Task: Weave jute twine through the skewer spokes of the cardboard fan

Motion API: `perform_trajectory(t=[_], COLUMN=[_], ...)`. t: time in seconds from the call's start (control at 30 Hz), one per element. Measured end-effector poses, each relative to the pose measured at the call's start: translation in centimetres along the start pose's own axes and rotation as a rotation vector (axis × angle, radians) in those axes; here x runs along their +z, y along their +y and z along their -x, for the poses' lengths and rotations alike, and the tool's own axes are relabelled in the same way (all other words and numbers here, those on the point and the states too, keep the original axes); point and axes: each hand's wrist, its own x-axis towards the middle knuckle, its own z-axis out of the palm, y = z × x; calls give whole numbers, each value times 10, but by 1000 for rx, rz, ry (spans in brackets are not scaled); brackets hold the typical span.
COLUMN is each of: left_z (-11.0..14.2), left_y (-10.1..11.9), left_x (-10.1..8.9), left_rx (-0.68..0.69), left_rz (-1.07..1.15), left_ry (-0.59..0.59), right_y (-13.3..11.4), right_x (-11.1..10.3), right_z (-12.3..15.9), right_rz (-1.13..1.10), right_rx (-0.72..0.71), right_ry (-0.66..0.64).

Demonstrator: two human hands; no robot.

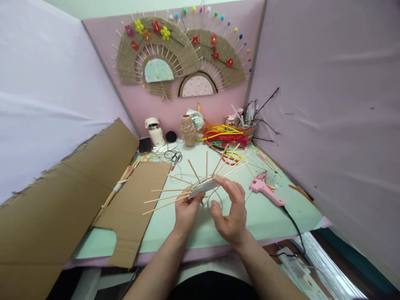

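Observation:
My left hand [188, 208] pinches the lower left edge of a small pale half-round fan base [203, 187], its thumb in front. Thin wooden sticks [206, 164] spread out from the base's curved edge like rays. My right hand [230, 208] is at the base's right end, with a fingertip by the edge and the thumb held apart from the fingers. A loop of thin twine [222, 204] hangs below the base, between my hands. Whether the right fingertip presses on the base or only hovers, I cannot tell.
A pink glue gun [268, 191] lies to the right, its cord over the table edge. Cardboard sheets [134, 196] cover the left side. Behind are a twine spool [188, 131], coloured pipe cleaners [226, 134] and a white bottle [155, 132]. Two finished fans [234, 58] hang on the back wall.

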Motion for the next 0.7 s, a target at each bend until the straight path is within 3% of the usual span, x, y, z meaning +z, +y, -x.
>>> perform_trajectory(t=[0.53, 0.7], left_z=[0, 0], left_y=[-1, 0], left_x=[0, 1], left_rx=[24, 45], left_rz=[-33, -62], left_ry=[-34, -39], right_y=[-6, -9], right_x=[0, 1], right_z=[1, 0], right_rz=[-4, -8], right_rx=[-53, -64], right_ry=[-14, -77])
